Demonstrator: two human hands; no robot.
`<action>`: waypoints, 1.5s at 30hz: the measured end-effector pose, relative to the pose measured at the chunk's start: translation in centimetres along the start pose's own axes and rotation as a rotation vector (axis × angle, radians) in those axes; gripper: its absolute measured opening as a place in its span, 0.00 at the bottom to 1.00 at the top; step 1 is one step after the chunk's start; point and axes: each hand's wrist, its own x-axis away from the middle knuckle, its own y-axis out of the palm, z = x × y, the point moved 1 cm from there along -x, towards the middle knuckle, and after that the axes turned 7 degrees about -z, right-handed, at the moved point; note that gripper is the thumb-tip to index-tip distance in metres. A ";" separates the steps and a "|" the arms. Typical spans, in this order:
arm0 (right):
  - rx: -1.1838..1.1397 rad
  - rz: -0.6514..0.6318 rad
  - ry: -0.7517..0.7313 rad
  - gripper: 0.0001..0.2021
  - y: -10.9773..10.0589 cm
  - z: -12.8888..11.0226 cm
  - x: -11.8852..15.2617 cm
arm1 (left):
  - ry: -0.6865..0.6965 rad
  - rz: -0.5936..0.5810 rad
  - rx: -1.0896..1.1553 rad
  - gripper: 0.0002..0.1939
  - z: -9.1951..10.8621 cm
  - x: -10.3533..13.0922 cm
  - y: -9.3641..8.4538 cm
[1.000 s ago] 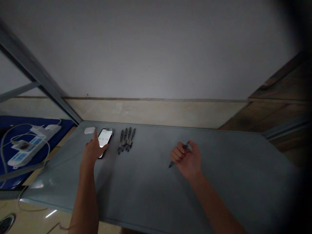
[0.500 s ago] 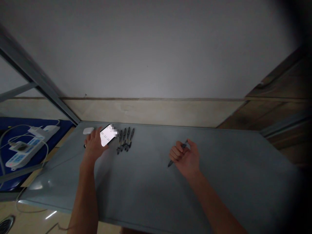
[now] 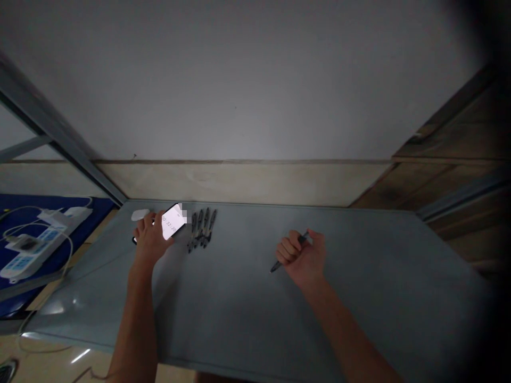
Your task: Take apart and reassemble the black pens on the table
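Observation:
On the left of the grey table, my left hand (image 3: 150, 240) is closed over a phone (image 3: 171, 223), gripping it by its sides. The lit screen shows timer-like digits, and the fingers cover the lower part. Just right of the phone, several dark pens (image 3: 203, 227) lie side by side in a row. My right hand (image 3: 302, 258) is curled palm up around another dark pen (image 3: 276, 266) above the table's middle. The pen slants, with one end sticking out at lower left and the other near the thumb.
A small white case (image 3: 139, 214) lies beyond my left hand. The grey table (image 3: 235, 319) backs onto a pale wall (image 3: 247, 183). At left, a white power strip (image 3: 48, 242) with cables rests on a blue surface (image 3: 93, 213). A metal frame post (image 3: 90, 167) rises at the table's left corner.
The view has shifted slightly, so everything sits a little further left. Both hands keep hold of the phone and the pen, with hardly any movement over the table.

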 end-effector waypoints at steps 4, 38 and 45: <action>-0.021 0.025 -0.046 0.23 -0.1 -0.2 0.1 | -0.005 -0.003 -0.002 0.41 0.1 0.0 0.0; -0.021 0.033 0.049 0.24 0.4 0.7 0.0 | -0.228 -0.201 -0.006 0.42 1.3 0.5 0.3; -0.020 0.018 0.008 0.24 0.3 0.4 -0.1 | -0.234 -0.102 0.064 0.36 3.1 1.1 -0.3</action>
